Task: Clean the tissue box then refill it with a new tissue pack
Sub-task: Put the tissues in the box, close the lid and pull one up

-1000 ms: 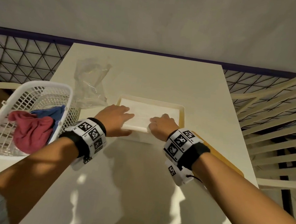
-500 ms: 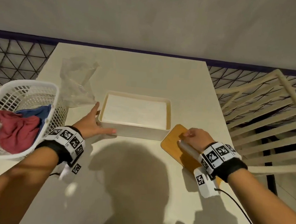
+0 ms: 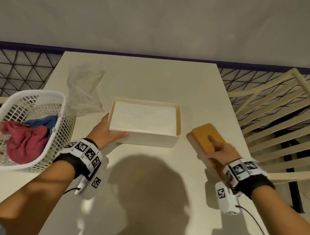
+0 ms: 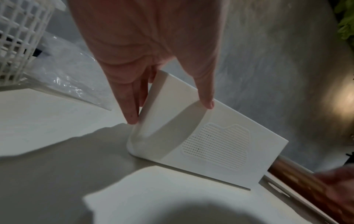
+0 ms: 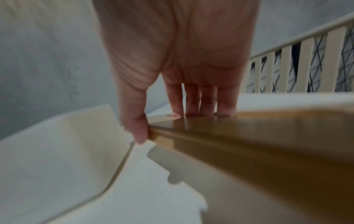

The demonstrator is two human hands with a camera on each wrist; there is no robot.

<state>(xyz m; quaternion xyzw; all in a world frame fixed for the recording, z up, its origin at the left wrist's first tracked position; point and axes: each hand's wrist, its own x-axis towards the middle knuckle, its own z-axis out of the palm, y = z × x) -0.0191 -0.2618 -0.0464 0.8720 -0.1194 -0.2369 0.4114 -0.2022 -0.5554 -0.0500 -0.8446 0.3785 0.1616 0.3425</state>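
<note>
Sitting open near the middle of the cream table (image 3: 142,201): the white tissue box (image 3: 144,138), filled to its rim with a flat white tissue stack (image 3: 143,119). Braced at its near-left corner by the left hand (image 3: 107,131), thumb straight along the front wall, fingers (image 4: 132,106) straight down the short end wall, nothing curled round it. Lying just right of the box, apart from it: the wooden lid (image 3: 208,139), near end raised off the tabletop, gripped by the right hand (image 3: 221,152) with thumb on the edge facing the box and four fingers (image 5: 191,100) laid across the top toward its far edge. Left of the box, crumpled clear plastic wrap (image 3: 85,89), and beyond that a white lattice basket (image 3: 5,106) overhanging the table's left edge, holding a red cloth (image 3: 25,142) and a blue cloth (image 3: 44,122). Behind the table, a plain grey wall (image 3: 159,19) above a dark strip and black wire mesh (image 3: 16,70); to the right, a cream slatted chair (image 3: 275,113). Compared with a second ago: both hands off the tissue stack, left moved to the box corner, right gone to the lid. Compared with half a second ago: lid tipped up rather than flat, box unmoved.
</note>
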